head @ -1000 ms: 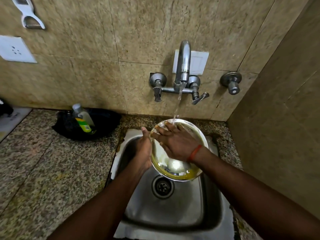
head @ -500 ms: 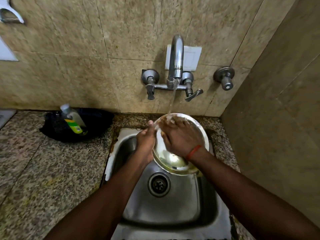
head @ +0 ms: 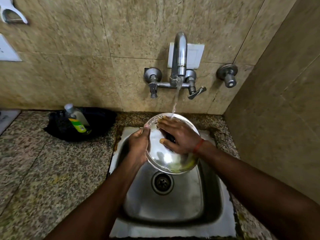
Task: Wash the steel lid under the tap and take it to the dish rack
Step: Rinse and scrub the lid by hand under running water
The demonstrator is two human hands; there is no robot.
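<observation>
A round steel lid (head: 164, 161) is held tilted over the steel sink (head: 211, 201), with yellowish residue along its lower rim. My left hand (head: 138, 146) grips the lid's left edge, thumb on the rim. My right hand (head: 180, 137) lies flat on the lid's upper face, fingers spread toward the top edge; a red thread is on the wrist. Water runs from the wall tap (head: 179, 56) onto the lid's top edge beside my right fingertips. No dish rack is in view.
A soap bottle (head: 76, 118) with a green-yellow label leans in a black bowl (head: 102, 122) on the granite counter (head: 43, 170) left of the sink. The drain (head: 162, 182) is below the lid. A tiled wall stands close on the right; a separate valve (head: 227, 76) is mounted there.
My right hand has stayed on the lid's upper face, with the fingers shifting near the top edge under the stream. The left hand keeps its grip on the left rim.
</observation>
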